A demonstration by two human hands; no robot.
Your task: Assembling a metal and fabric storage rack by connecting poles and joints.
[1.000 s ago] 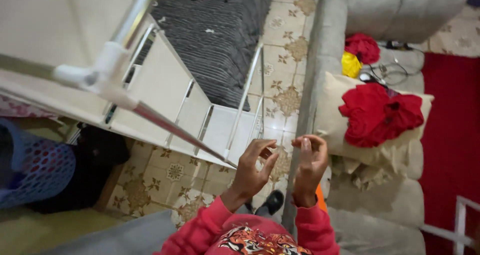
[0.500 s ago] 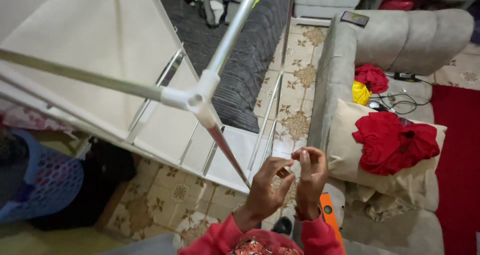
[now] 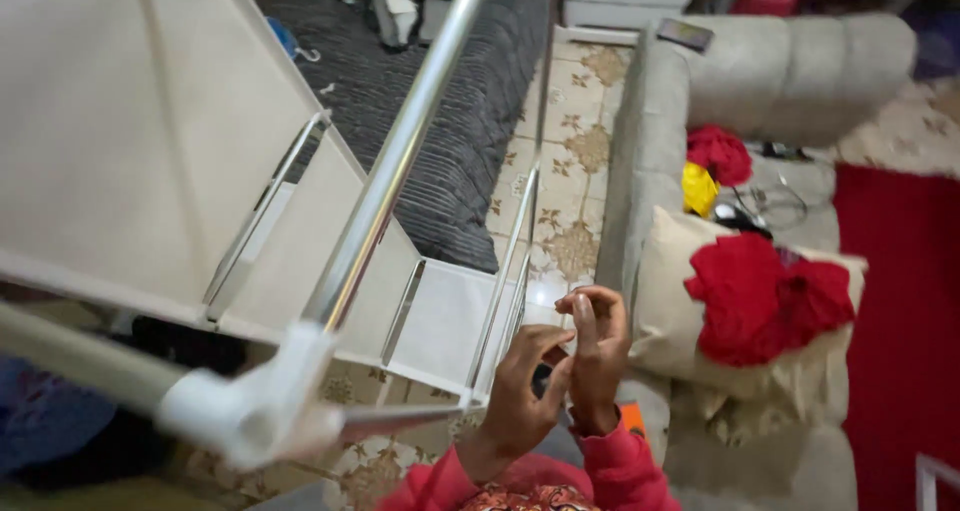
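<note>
A white plastic corner joint sits far to the left of both hands and a little below them, close to the camera and blurred. From it a long metal tube runs up and away, and a second tube runs rightward toward the hands, ending just left of the left wrist. Behind these, up and to the left of the hands, stand the pale fabric shelves of the rack, with thin metal rails reaching down to a point just left of the left hand's fingers.

The left hand is raised with its grip half closed, fingers curled and the tips pointing toward the right hand; whether it pinches anything I cannot tell. The right hand stands just beside it, touching or nearly touching at the fingertips, its grip also curled in loosely, with nothing clearly seen inside.

Under the hands lies a patterned tile floor. To their right is a grey sofa carrying a beige cushion near the right hand, and a crumpled red cloth lies on the cushion, farther right.
</note>
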